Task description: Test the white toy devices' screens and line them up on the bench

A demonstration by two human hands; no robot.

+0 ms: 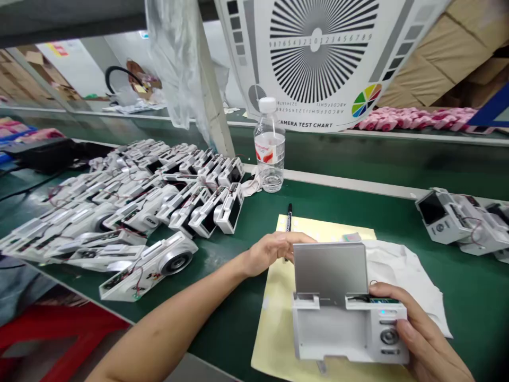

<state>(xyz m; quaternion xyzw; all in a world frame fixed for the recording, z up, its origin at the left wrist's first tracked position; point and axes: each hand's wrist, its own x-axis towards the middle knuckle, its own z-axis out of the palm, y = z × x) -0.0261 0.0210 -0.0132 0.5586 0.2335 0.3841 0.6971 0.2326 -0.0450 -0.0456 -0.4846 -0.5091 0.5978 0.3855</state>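
A white digital camera [338, 337] is held over the yellow sheet, its grey screen panel [331, 270] flipped up and a small blue light lit near its buttons. My right hand [417, 323] grips the camera's right side, thumb beside the buttons and a finger along the top. At the panel's upper left edge is my left hand [274, 249], its fingers curled against the panel and their tips partly hidden behind it. Beneath the camera lie the yellow sheet [274, 329] and a crumpled white cloth or paper [401, 260]. A black marker [289, 215] rests near my left hand.
Many white camera bodies [147, 212] with loose wires crowd the green table's left side. Several more camera units [445, 217] sit at the right. A water bottle [270, 148] stands before a camera test chart [318, 63]. Pink items [413, 118] line the back shelf.
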